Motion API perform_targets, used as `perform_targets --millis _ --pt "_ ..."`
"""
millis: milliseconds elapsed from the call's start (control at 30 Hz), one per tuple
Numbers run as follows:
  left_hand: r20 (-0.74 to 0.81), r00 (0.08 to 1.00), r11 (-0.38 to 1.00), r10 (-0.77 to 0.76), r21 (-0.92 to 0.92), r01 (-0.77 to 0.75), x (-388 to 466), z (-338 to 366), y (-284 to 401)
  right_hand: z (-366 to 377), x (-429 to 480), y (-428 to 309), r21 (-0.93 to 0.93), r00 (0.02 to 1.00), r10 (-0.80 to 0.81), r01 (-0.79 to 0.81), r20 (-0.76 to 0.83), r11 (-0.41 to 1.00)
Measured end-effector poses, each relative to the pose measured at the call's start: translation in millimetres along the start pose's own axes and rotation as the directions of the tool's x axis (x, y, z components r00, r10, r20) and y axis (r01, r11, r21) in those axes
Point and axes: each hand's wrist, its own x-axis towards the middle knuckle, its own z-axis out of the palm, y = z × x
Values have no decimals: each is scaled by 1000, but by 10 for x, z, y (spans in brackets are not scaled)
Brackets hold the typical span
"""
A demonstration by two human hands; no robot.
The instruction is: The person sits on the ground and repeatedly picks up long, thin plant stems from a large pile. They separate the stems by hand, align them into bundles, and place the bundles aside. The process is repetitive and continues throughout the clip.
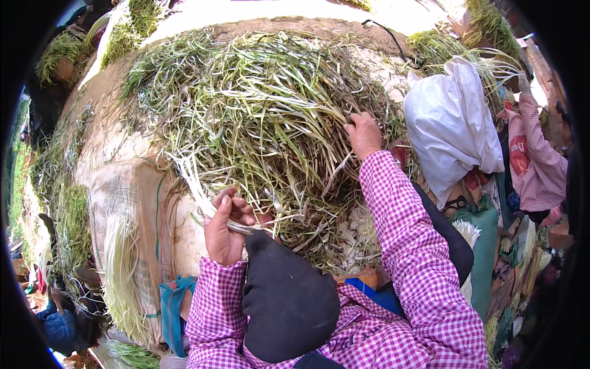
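Observation:
My left hand (226, 230) is curled around a few thin white chive-like stalks (190, 177), which stick out up and to the left. Before me lies a broad, tangled heap of green and yellowish stalks (258, 115), with browned, withered leaves mixed in. At the heap's right side, my right hand (365, 136) has its fingers bent against the stalk ends. Whether it grips any of them is hidden by the fingers. My dark-covered knee (290, 300) rises between my arms and covers part of the heap's near edge.
A woven sack (152, 244) lies at left, with a bundle of pale stalks (120, 276) on it. At right are a white plastic sack (451, 124), scissors (456, 203) and a green sack (481, 258). Other people sit nearby, one in a checked sleeve (537, 152).

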Motion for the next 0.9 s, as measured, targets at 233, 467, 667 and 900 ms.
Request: perform_targets --millis 233,467,667,900 --pt "29 1000 997 -10 -76 12 151 -100 -79 -325 215 -87 561 860 87 248 -503 790" --pt "-22 999 999 -31 25 31 117 -157 -76 -793 72 -357 869 824 320 365 -468 334" --pt "-42 998 998 -44 43 45 139 -52 -99 -541 -549 -683 989 993 37 -111 108 93" --pt "-27 996 974 83 214 -75 204 175 -91 -14 -1493 -1112 841 829 -182 -483 529 243"
